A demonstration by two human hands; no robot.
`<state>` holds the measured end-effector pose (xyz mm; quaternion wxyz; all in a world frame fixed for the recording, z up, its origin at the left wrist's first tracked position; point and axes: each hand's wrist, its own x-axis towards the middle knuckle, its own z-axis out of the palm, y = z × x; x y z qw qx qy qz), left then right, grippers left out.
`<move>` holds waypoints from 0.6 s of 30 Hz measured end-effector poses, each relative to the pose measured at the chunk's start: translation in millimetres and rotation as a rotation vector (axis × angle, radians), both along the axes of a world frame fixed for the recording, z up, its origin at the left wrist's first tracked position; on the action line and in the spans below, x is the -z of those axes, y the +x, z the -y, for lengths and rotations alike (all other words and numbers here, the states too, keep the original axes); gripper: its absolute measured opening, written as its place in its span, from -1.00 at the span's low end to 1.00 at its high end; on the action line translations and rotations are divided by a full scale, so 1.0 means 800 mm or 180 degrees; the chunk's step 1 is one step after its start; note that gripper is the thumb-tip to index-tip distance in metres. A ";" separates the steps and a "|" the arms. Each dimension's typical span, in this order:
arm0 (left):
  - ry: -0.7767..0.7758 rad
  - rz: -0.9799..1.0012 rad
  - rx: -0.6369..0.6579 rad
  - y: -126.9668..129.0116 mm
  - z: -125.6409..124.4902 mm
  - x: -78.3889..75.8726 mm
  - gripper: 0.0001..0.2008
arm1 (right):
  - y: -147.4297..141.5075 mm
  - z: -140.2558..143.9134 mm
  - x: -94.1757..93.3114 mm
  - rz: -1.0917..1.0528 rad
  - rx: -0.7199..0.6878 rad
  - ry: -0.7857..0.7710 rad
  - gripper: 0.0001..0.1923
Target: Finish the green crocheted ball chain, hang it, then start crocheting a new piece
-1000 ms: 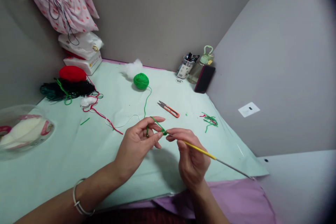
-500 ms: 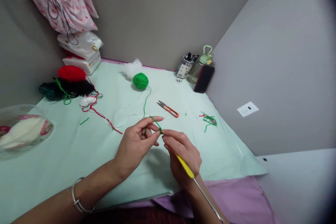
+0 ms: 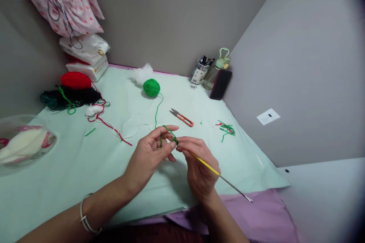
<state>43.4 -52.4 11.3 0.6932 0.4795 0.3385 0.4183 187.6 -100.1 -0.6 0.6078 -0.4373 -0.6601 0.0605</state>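
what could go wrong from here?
A tug on the green strand could roll the round green yarn ball. The strand might also catch on the snips lying close by. The small green piece pinched in the left hand may slip, with the right hand holding the yellow hook close against it.

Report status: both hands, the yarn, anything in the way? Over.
Left hand pinching small green yarnwork. Right hand gripping yellow-handled hook. Orange snips lie beyond, apart from both hands, seemingly not obstructing.
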 end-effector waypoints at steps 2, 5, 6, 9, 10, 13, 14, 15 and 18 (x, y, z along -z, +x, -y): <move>-0.0042 0.0135 0.0000 0.000 0.000 0.001 -0.65 | 0.000 0.003 0.004 0.0251 0.0256 0.0101 -0.68; -0.0305 0.0420 0.0154 0.000 0.000 -0.002 -0.57 | -0.001 0.008 0.014 0.0914 0.0635 0.0317 -0.58; -0.0469 0.0509 0.0265 0.000 0.000 -0.004 -0.54 | -0.001 0.010 0.017 0.1016 0.0653 0.0370 -0.54; -0.0901 0.0669 0.0591 -0.003 -0.004 -0.009 -0.47 | 0.001 0.011 0.016 0.0735 0.0470 0.0432 -0.52; -0.0944 0.0680 0.0627 -0.003 -0.005 -0.011 -0.47 | 0.002 0.011 0.013 0.0570 0.0351 0.0360 -0.53; -0.0795 0.0621 0.0497 -0.007 -0.009 -0.012 -0.48 | 0.008 0.011 0.000 0.0109 -0.0032 -0.0044 -0.60; -0.0692 0.0578 0.0440 -0.008 -0.010 -0.012 -0.49 | 0.010 0.011 -0.004 -0.0069 -0.0117 -0.0178 -0.64; -0.0582 0.0532 0.0403 -0.010 -0.010 -0.011 -0.51 | 0.011 0.011 -0.006 -0.0292 -0.0160 -0.0288 -0.68; -0.0289 0.0404 0.0369 -0.012 -0.011 -0.008 -0.57 | 0.015 0.010 -0.008 -0.1103 -0.0306 -0.0612 -0.77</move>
